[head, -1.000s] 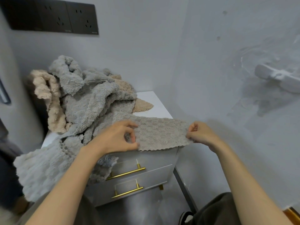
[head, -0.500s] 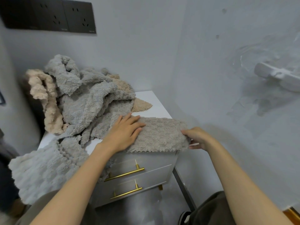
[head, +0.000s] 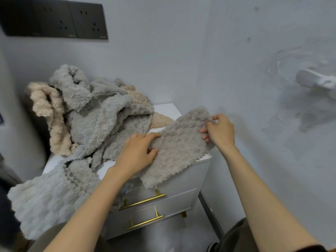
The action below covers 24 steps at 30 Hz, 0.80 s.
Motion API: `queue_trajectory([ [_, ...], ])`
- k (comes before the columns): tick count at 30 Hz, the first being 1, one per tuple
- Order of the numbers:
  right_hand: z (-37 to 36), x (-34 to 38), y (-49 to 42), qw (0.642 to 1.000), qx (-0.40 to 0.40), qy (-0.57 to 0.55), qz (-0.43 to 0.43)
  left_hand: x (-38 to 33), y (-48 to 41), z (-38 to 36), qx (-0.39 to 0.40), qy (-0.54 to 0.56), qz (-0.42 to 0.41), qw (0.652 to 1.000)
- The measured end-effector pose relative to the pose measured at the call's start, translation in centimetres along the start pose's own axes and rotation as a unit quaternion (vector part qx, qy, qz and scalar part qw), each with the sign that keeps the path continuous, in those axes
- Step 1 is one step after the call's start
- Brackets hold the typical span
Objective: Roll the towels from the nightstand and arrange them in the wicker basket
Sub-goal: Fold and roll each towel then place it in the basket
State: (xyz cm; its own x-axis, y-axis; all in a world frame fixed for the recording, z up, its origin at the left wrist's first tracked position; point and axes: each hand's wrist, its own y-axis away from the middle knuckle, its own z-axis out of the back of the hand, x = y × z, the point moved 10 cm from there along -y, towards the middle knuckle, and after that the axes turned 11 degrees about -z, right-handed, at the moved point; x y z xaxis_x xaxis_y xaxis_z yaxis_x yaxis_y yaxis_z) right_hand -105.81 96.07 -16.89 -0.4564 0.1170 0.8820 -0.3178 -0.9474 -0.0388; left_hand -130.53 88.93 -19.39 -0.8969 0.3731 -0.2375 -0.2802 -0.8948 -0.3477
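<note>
A folded taupe towel (head: 179, 148) lies slantwise across the front right corner of the white nightstand (head: 167, 109), its near end hanging over the drawer front. My left hand (head: 138, 151) grips the towel's left edge, fingers curled into the pile. My right hand (head: 219, 130) pinches the towel's far right end. A heap of grey towels (head: 101, 120) and beige towels (head: 51, 115) covers the left of the nightstand. One pale grey towel (head: 49, 197) droops off the front left. No wicker basket is in view.
The nightstand stands in a corner, with a wall close on its right. Two drawers with gold handles (head: 143, 201) face me. Black wall sockets (head: 54, 19) sit high on the left. A white fitting (head: 316, 81) juts from the right wall. My knee (head: 236, 237) is at the bottom right.
The taupe towel has turned from lying along the front edge to lying slantwise. My right hand moved up and back with its end; my left hand went from flat to gripping.
</note>
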Motion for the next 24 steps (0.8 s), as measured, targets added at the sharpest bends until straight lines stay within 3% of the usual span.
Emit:
queue_trajectory([
  [3,-1.3,1.1,-1.0,1.0,0.001,-0.029,0.007,-0.2,0.3,0.7,-0.012,-0.003,0.022,1.0],
  [7,-3.3,2.7,-1.5,0.999,0.033,-0.019,0.025,0.3,0.4,-0.6,0.018,0.182,0.068,0.981],
  [11,-6.9,4.9,0.1,0.98,0.175,-0.047,0.078,-0.4,0.6,-2.6,0.087,0.298,0.105,0.945],
  [14,-9.1,4.9,1.2,0.958,0.261,-0.026,0.114,0.3,0.9,-3.1,0.076,0.361,0.159,0.916],
  [19,-8.6,3.8,1.5,0.953,0.213,0.148,0.159,1.2,1.3,-1.3,0.045,0.102,0.087,0.99],
  [22,-7.5,3.6,3.3,0.941,0.217,0.185,0.183,-0.1,1.0,-0.4,0.024,0.089,0.006,0.996],
  [24,-6.8,2.9,5.1,0.928,0.231,0.215,0.197,-1.3,1.2,-0.7,0.058,0.095,-0.054,0.992],
])
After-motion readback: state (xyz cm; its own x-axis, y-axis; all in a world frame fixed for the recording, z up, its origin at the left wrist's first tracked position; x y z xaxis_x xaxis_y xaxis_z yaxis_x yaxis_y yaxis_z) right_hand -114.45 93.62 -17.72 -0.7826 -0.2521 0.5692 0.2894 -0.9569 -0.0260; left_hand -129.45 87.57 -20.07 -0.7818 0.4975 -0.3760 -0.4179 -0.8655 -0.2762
